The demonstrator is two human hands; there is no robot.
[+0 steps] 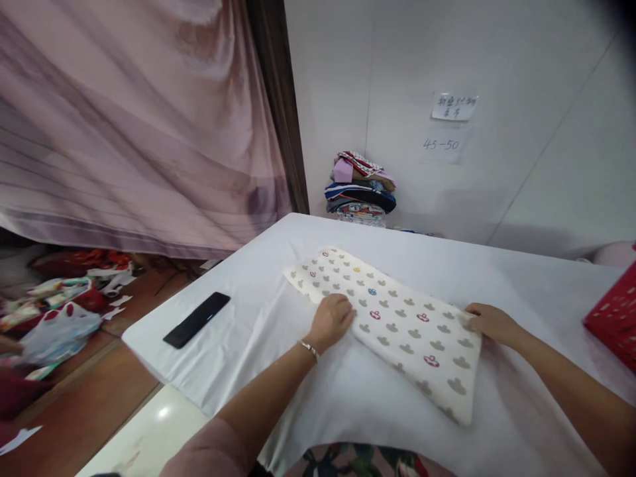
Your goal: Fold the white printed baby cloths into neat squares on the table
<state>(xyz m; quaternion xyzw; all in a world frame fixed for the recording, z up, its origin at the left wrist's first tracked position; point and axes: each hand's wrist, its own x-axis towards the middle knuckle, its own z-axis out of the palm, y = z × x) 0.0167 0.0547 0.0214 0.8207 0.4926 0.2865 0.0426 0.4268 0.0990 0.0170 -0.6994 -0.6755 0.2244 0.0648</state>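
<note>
A folded white cloth [392,324] printed with grey mouse-head shapes and a few red, blue and yellow ones lies slantwise on the white-covered table [258,311]. My left hand [332,319], a bracelet at its wrist, has its fingers curled over the cloth's near long edge, about midway along. At the cloth's right end, my right hand [491,323] pinches the far corner between thumb and fingers. The undersides of both hands' fingers are partly hidden. The cloth rests flat, with its near right corner pointing toward me.
A black phone [197,320] lies on the table at left. Behind the far edge rises a stack of folded clothes [362,189] against the wall. A red basket [613,321] stands at right. Plastic bags [59,334] sit on the floor, beneath a pink curtain [149,126].
</note>
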